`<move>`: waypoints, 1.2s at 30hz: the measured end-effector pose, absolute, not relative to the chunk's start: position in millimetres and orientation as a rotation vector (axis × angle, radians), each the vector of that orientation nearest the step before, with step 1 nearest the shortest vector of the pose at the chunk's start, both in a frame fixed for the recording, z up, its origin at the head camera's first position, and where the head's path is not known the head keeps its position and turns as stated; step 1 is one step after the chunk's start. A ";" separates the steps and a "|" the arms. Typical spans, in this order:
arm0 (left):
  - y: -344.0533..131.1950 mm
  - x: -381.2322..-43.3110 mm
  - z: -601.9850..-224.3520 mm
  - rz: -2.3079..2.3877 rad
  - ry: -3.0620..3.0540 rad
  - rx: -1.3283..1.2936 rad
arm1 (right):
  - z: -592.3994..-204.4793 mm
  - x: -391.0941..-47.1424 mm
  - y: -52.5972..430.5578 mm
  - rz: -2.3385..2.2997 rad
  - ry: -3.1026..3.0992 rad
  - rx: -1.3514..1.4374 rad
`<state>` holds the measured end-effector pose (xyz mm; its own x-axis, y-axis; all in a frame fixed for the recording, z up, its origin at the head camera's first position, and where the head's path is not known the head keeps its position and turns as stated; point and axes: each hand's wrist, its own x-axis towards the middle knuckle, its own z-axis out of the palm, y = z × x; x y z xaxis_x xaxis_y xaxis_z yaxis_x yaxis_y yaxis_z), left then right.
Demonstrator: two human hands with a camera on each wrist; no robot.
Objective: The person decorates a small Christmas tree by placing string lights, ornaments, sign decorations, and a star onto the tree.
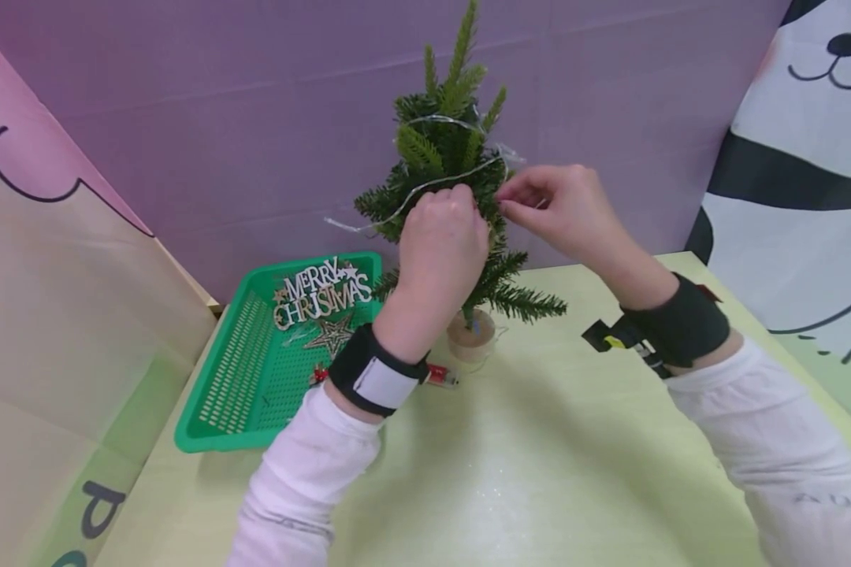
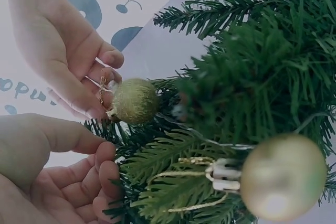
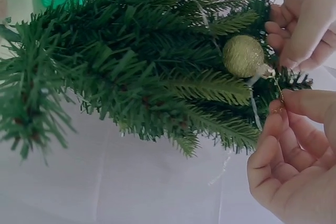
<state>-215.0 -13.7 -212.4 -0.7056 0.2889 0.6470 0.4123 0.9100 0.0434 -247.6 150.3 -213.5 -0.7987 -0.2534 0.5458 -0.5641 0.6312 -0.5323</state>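
Observation:
A small artificial Christmas tree [image 1: 461,142] stands in the middle of the head view, a clear light string wound round it. My right hand [image 1: 567,205] is at its right side. In the right wrist view, its thumb and forefinger pinch the gold cord [image 3: 281,95] of a glittery gold ball ornament [image 3: 243,56], which lies against the branches. My left hand [image 1: 443,252] is at the front of the tree, fingers curled, pinching a branch tip [image 2: 118,153] just beside the ball. A smooth gold ball [image 2: 283,177] hangs lower in the left wrist view.
Left of the tree sits a green basket [image 1: 216,417] with a Merry Christmas sign [image 1: 322,291] and a glittery star [image 1: 329,335] in it. A red item [image 1: 441,376] lies by the wooden tree base [image 1: 471,342]. A purple cloth wall [image 1: 255,142] rises behind.

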 end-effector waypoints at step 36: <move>-135.8 -191.2 -233.8 -0.500 -2.428 -0.458 | -278.6 -258.8 219.4 1.022 -2.657 0.373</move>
